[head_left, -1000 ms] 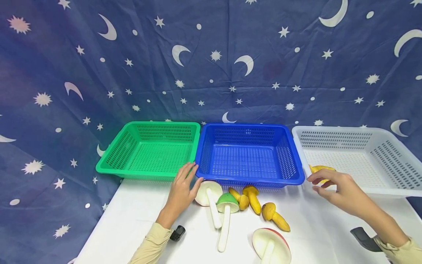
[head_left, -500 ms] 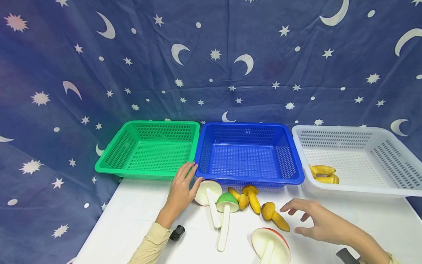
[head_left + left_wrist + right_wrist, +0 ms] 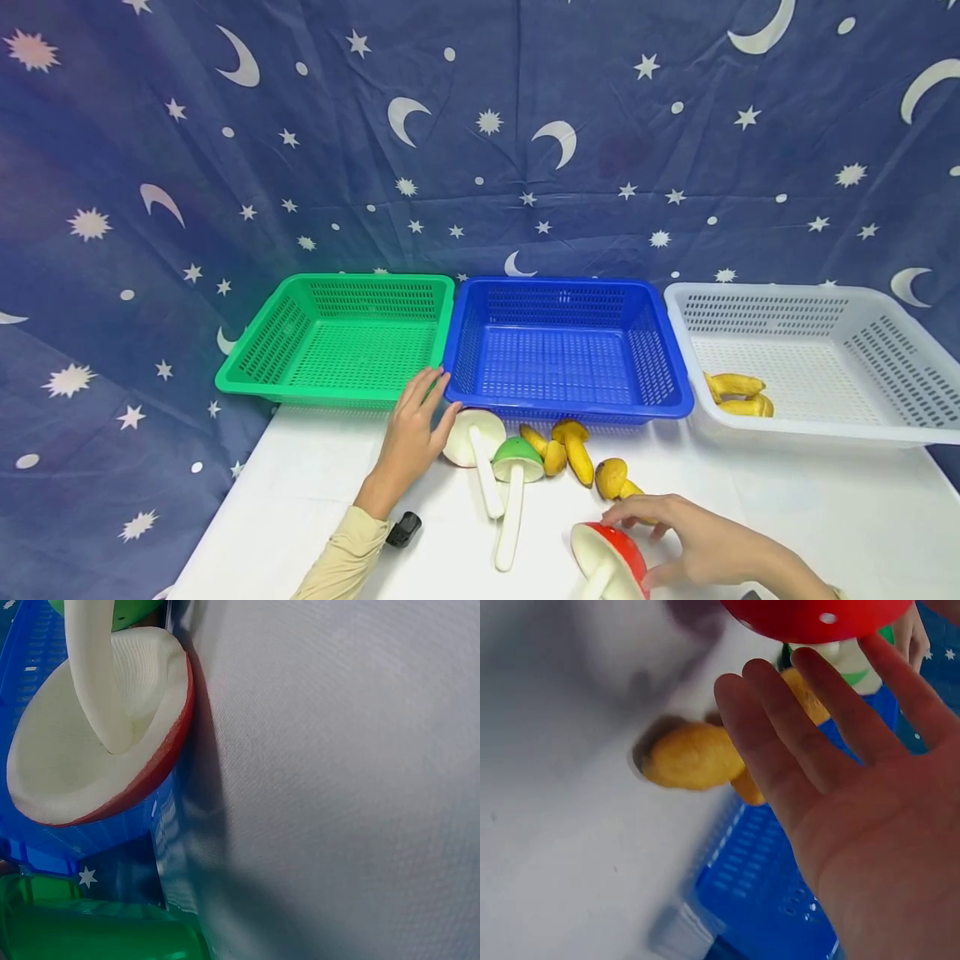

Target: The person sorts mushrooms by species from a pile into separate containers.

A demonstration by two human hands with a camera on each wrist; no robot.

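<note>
In the head view my right hand [image 3: 697,537] pinches the cap of a red toy mushroom [image 3: 615,550] between thumb and index finger, at the table's front. The cap is tilted, its pale underside facing left; the stem runs out of frame. White dots show on this red cap [image 3: 817,619] in the right wrist view, above nearly straight fingers. My left hand [image 3: 408,442] lies loosely by the corner where the green and blue baskets meet, holding nothing. Beside its thumb is another red-edged mushroom [image 3: 461,442], stem towards me; its red rim [image 3: 161,761] shows in the left wrist view.
A green-capped mushroom [image 3: 516,454] and several yellow-brown mushrooms [image 3: 576,454] lie before the blue basket [image 3: 570,410]. To its left stands a green basket [image 3: 330,392]; to its right, a white basket [image 3: 840,433] holds yellow mushrooms [image 3: 735,385]. A starry curtain [image 3: 480,125] hangs behind.
My right hand has come from the white basket's near-left corner, leftward and towards me, to the red mushroom. Its cap has tipped to show more red. The left hand stays put.
</note>
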